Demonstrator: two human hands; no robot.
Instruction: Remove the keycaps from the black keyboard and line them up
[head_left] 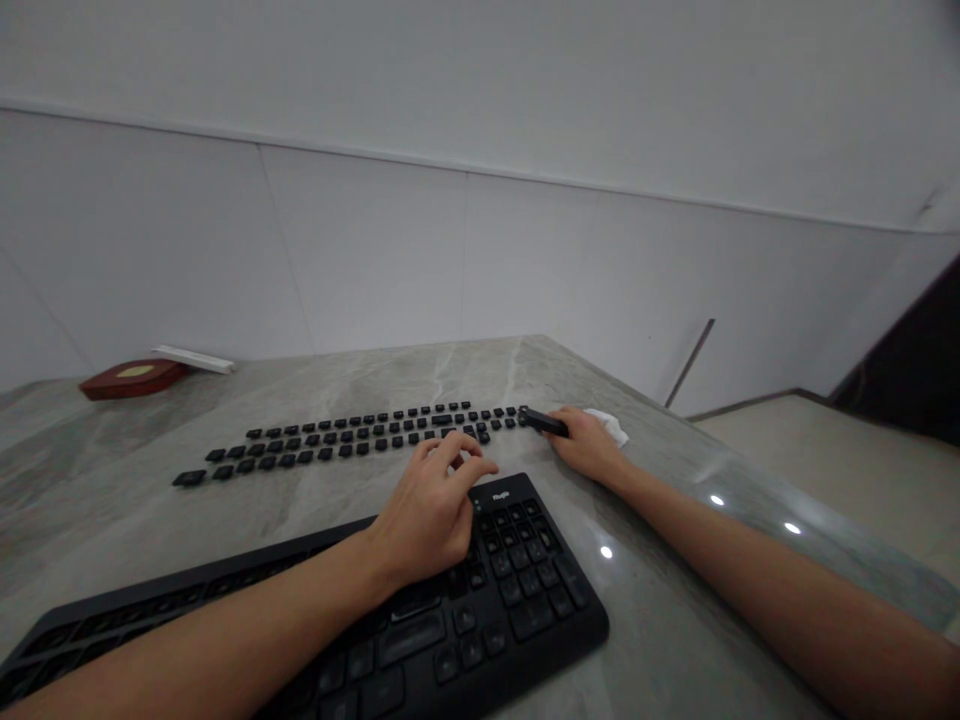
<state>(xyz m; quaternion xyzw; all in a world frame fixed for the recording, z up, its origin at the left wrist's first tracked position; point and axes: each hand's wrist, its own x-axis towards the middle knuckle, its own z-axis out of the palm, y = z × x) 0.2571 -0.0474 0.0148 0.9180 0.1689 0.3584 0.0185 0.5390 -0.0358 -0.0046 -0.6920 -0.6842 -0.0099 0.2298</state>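
A black keyboard lies along the front of the table, with many of its key positions bare. My left hand is above its upper right part, fingers loosely bent and apart, with nothing visible in them. Beyond the keyboard, loose black keycaps are laid out in rows. My right hand is closed around a short black-handled tool, whose greyish end is at the right end of the keycap rows. The exact kind of tool is too small to make out. A crumpled white tissue is beside that hand.
The grey marbled table meets a white wall at the back. A dark red box and a white strip lie at the far left. Past the table's right edge is a pale floor.
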